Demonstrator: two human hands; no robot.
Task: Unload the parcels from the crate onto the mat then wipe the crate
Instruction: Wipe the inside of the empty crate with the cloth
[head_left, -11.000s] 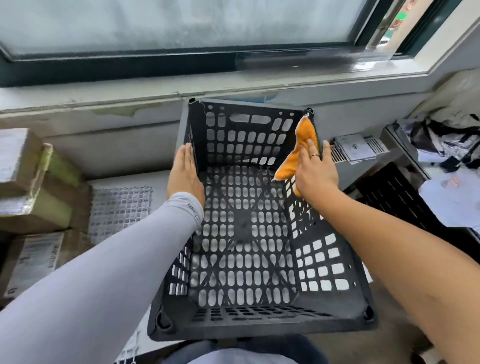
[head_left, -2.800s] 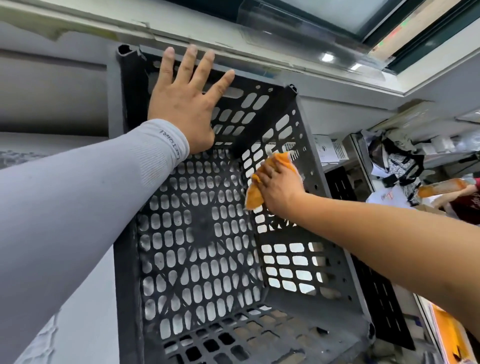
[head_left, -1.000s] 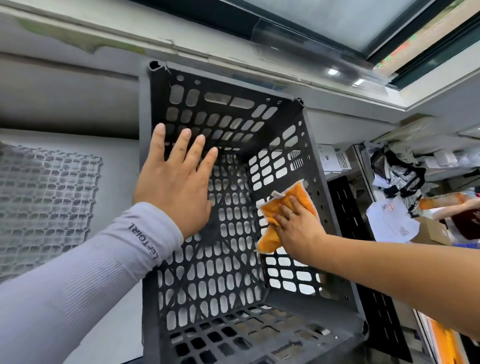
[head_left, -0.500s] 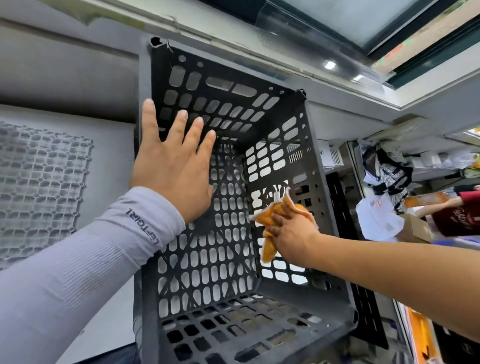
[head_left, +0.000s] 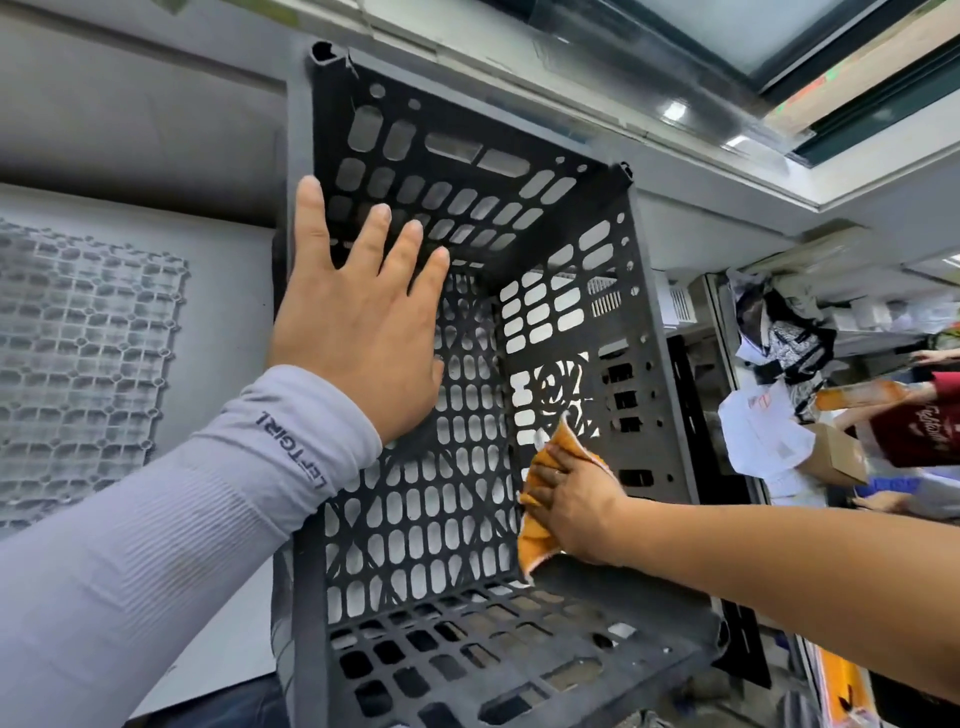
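Grey worktop (head_left: 228, 312) under the window carries the white grid mat (head_left: 78, 364) at my left and the black crate (head_left: 644, 322) just beside it. My left hand (head_left: 363, 332) lies flat, fingers straight and spread, over the crate's left wall. My right hand (head_left: 576, 504) presses the orange cloth (head_left: 535, 545) against the inside of the right wall, low down, its fingers bent over the cloth.

The mat (head_left: 88, 374) lies left of the crate (head_left: 644, 332) (a cloth (head_left: 535, 540) inside it, right wall).

One crate (head_left: 467, 649), one cloth (head_left: 535, 540) (orange), one mat (head_left: 78, 364).
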